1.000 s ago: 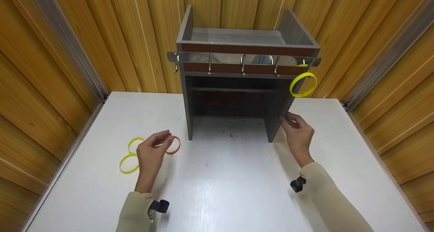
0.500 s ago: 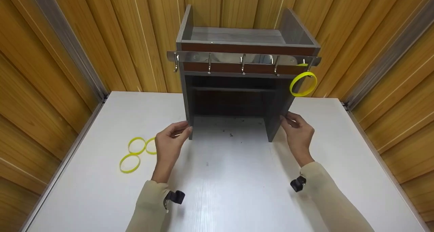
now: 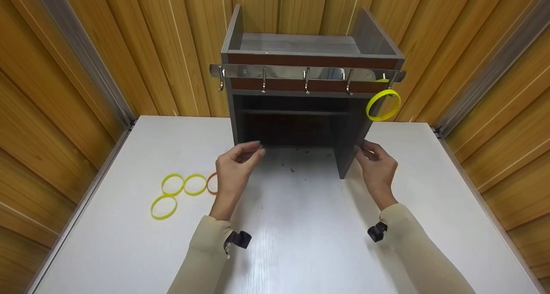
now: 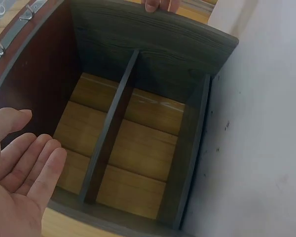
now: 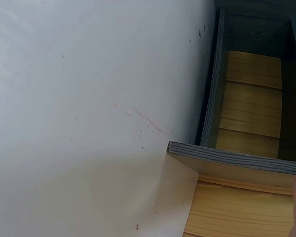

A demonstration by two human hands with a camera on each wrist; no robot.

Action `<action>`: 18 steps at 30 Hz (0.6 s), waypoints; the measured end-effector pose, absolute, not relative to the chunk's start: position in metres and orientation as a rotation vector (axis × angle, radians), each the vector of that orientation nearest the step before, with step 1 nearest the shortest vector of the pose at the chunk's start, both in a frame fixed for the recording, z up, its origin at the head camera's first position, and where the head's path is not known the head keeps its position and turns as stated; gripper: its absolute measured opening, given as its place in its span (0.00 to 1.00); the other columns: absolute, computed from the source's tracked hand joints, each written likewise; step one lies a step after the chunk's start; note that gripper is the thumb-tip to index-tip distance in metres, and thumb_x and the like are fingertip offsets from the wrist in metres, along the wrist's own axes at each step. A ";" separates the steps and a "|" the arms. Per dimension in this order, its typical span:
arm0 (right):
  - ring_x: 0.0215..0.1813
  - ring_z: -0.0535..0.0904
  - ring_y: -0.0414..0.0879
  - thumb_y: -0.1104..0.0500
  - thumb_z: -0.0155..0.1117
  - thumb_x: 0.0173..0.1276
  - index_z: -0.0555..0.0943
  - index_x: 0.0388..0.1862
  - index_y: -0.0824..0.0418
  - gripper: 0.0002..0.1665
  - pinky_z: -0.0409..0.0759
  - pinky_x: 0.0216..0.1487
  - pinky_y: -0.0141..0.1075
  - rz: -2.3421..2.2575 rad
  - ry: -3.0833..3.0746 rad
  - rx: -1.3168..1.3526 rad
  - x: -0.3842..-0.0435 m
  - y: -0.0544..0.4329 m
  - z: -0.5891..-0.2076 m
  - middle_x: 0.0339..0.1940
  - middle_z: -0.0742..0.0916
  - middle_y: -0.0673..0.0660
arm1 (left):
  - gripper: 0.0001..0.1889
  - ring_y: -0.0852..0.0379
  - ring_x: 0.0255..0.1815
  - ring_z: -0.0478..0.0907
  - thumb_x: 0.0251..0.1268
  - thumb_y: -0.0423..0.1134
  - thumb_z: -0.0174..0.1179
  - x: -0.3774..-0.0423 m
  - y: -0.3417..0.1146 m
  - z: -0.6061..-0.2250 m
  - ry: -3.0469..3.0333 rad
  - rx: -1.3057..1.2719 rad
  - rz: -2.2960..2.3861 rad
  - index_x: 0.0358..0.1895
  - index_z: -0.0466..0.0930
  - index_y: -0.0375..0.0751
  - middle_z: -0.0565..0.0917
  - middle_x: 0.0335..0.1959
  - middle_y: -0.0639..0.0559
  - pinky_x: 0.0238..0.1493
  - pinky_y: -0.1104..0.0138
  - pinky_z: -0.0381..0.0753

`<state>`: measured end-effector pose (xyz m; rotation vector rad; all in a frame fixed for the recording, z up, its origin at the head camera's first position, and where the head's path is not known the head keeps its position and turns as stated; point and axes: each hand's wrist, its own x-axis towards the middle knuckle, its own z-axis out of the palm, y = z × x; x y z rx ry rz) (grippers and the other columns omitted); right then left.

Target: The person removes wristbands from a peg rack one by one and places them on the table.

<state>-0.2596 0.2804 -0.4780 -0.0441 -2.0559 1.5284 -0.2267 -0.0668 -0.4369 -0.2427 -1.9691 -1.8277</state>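
Note:
A grey wooden shelf (image 3: 232, 113) stands on the white table, with a metal hook rail (image 3: 285, 73) across its front. On the rightmost hook hangs a yellow wristband (image 3: 369, 111). My right hand (image 3: 378, 171) is at the lower right side panel, its thumb on the front edge and its other fingers at the outer side. My left hand (image 3: 236, 169) is in front of the lower left panel, fingers loosely bent; the left wrist view shows nothing in it. Yellow wristbands (image 3: 195, 194) lie left of it, and an orange wristband (image 3: 209, 188) is partly hidden behind it.
Wood-patterned walls (image 3: 86, 49) enclose the white table (image 3: 300, 242) at the back and both sides. Dark specks dot the tabletop before the shelf. A divider (image 4: 108, 128) crosses the shelf's inside. The other hooks bear nothing.
My left hand has moved right and slightly away from me, from beside the orange wristband to before the shelf's left panel, uncovering more yellow wristbands. My right hand has stayed put.

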 end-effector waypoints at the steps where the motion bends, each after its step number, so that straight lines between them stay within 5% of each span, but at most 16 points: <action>1: 0.47 0.89 0.35 0.64 0.75 0.71 0.89 0.53 0.66 0.13 0.87 0.49 0.25 1.526 -2.056 -0.043 -0.260 0.280 -0.478 0.51 0.91 0.60 | 0.11 0.52 0.43 0.90 0.64 0.32 0.77 -0.227 -0.064 -0.435 -1.961 -0.257 -1.837 0.48 0.91 0.34 0.92 0.43 0.47 0.46 0.69 0.90; 18: 0.45 0.88 0.32 0.71 0.73 0.70 0.88 0.51 0.73 0.12 0.87 0.48 0.25 1.532 -2.027 -0.024 -0.255 0.271 -0.469 0.50 0.90 0.67 | 0.12 0.56 0.44 0.90 0.65 0.33 0.77 -0.232 -0.026 -0.414 -1.927 -0.483 -1.901 0.49 0.91 0.34 0.92 0.45 0.51 0.47 0.63 0.92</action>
